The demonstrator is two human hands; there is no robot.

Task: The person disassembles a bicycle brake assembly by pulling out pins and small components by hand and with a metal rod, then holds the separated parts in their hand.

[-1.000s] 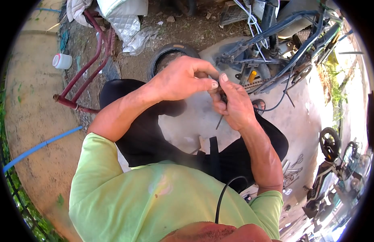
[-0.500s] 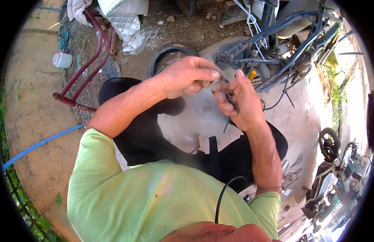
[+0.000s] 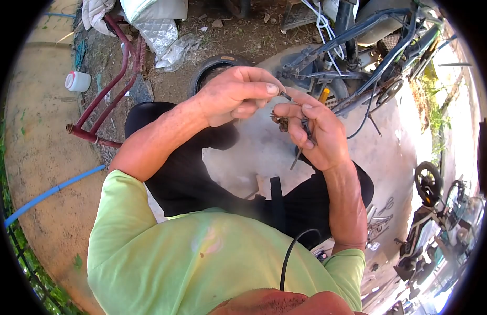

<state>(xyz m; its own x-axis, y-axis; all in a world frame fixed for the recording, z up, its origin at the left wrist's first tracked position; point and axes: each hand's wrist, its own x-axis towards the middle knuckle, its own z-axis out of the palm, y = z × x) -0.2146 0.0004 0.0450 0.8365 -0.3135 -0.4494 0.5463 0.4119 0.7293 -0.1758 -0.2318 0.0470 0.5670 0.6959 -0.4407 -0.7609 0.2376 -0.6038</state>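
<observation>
My left hand [image 3: 238, 97] is closed in a pinch, thumb against fingers, on one end of a short, dark, thin piece [image 3: 286, 96]. The fingertips of my right hand [image 3: 321, 128] meet the other end of that piece. Curled fingers of the right hand also hold a small dark metal part [image 3: 306, 126], and a thin dark rod [image 3: 296, 158] sticks out below them. A brownish, rough-looking metal bit [image 3: 280, 122] shows at the fingertips; whether it joins the dark part I cannot tell. Both hands are raised over my lap, close together.
A stripped dark motorcycle frame [image 3: 359, 68] stands ahead on the right. A tyre [image 3: 222, 65] lies ahead, a dark red tubular frame [image 3: 109, 94] and white jar [image 3: 77, 81] at left. Tools [image 3: 381, 220] and a wheeled machine [image 3: 428, 184] are on the right. A blue hose [image 3: 54, 189] crosses at left.
The right hand has turned and its index finger now reaches toward the left fingertips, exposing the brownish metal bit. The left hand has shifted slightly left and keeps its pinch.
</observation>
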